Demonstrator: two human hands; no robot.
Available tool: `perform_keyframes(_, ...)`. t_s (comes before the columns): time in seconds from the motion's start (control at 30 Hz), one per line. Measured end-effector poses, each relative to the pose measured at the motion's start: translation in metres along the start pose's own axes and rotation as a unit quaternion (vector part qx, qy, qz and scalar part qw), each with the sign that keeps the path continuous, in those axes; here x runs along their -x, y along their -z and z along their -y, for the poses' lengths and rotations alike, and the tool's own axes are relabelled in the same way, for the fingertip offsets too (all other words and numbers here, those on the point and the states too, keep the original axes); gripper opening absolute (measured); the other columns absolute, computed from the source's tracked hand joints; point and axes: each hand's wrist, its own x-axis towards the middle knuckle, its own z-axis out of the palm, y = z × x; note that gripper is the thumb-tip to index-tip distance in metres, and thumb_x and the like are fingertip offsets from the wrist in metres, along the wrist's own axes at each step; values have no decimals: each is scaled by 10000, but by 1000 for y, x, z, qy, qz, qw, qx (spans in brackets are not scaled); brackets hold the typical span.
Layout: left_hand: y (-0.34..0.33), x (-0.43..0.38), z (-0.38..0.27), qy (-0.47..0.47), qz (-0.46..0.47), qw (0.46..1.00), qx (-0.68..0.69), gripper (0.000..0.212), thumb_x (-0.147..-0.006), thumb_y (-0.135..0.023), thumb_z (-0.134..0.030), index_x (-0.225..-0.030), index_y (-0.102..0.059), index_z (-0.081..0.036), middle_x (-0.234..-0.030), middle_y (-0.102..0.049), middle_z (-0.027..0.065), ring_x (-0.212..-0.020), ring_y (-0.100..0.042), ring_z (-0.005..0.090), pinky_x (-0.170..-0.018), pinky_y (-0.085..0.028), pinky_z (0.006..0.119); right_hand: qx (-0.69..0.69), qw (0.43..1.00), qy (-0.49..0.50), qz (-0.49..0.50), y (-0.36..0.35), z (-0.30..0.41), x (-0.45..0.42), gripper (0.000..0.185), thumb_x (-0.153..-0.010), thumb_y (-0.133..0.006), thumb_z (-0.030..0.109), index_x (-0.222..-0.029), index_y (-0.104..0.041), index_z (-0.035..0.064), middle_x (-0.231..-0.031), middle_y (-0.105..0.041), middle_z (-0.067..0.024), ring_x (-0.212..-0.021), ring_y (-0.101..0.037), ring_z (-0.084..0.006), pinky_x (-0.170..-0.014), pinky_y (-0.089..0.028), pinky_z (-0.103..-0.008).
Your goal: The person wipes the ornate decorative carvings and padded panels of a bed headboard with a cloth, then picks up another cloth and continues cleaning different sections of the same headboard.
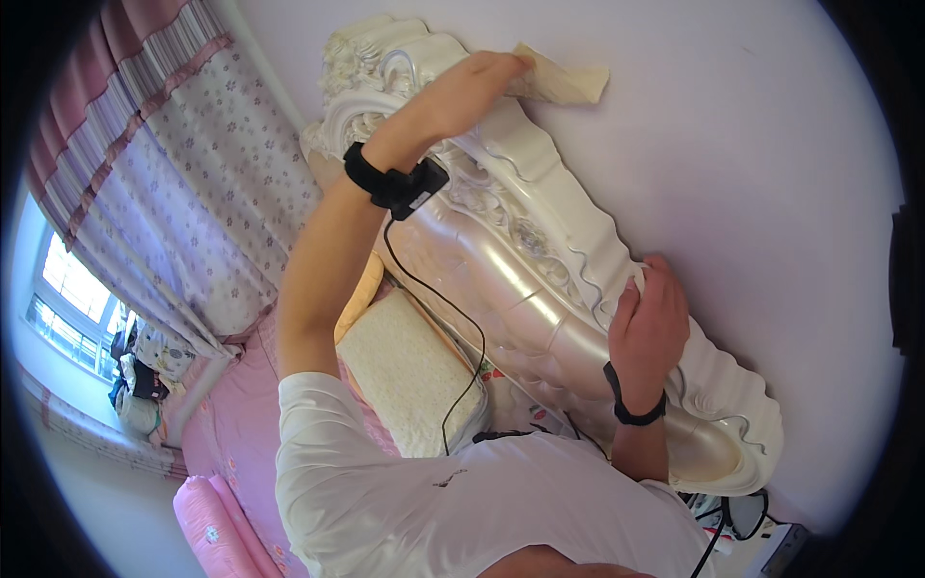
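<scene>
A carved, cream-white headboard (pixel 506 267) with a padded, tufted pearl-coloured panel runs diagonally in front of me. My left hand (pixel 480 87) reaches over the far part of its scalloped top edge and holds a pale yellow cloth (pixel 567 78). One end of that cloth sticks out toward the wall; my fingertips are partly hidden in it. Farther down the same edge, my right hand (pixel 650 325) grips the headboard's rim, the thumb on the near side and the fingers over the top. Black straps circle both wrists, and the left one carries a small black device (pixel 415 188) with a cable.
Behind the headboard stands a pale wall (pixel 723 180). Below it, a cream pillow (pixel 412 368) lies on the bed with pink bedding (pixel 238 404). Patterned curtains (pixel 217 159) hang at left, beside a window (pixel 72 289). A pink bolster (pixel 217 527) lies at lower left. Black cables (pixel 712 542) hang at lower right.
</scene>
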Motion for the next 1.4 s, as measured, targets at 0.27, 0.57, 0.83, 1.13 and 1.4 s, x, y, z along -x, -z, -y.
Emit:
perform_keyframes(0.27, -59, 5, 15, 107, 15, 942, 319, 513, -1090, -430, -327, -1393, -566, 64, -1371, -644, 164, -1267, -614, 255, -1102, -464, 362, -7, 1000, 16, -12, 0, 0, -1, 238, -896, -642, 78, -1110, -569, 5, -1230, -651, -160, -1067, -637, -386, -923, -519, -470)
perform_keyframes(0.57, -108, 64, -13, 142, 63, 696, 701, 538, -1085, -363, -320, -1469, -488, 35, -1441, -605, 179, -1316, -594, 335, -1138, -460, 463, -7, 1000, 26, -1, 4, -5, 0, 239, -908, -645, 88, -1120, -564, 16, -1230, -649, -166, -1048, -635, -387, -901, -518, -475)
perform_keyframes(0.83, -117, 143, 10, 166, 47, 541, 823, 546, -1093, -358, -338, -1500, -466, 10, -1458, -597, 164, -1330, -584, 331, -1154, -443, 473, -26, 1000, 5, 14, -3, -8, 7, 239, -940, -638, 90, -1162, -602, 10, -1161, -692, -172, -1005, -653, -398, -841, -534, -478)
perform_keyframes(1.13, -113, 229, 24, 203, -31, 493, 846, 520, -1104, -378, -346, -1486, -480, -8, -1437, -617, 127, -1282, -629, 298, -1093, -506, 446, -146, 985, 43, -75, -6, -2, 11, 292, -971, -517, -59, -1227, -647, -9, -1111, -709, -143, -975, -675, -303, -882, -523, -371)
perform_keyframes(1.4, -122, 281, 27, 264, -73, 437, 857, 487, -1092, -411, -318, -1461, -501, -13, -1403, -636, 122, -1258, -641, 287, -1078, -510, 439, -350, 933, 45, -69, 28, 6, 65, 262, -907, -501, -122, -1111, -642, -37, -1034, -643, -181, -866, -619, -228, -789, -523, -346)
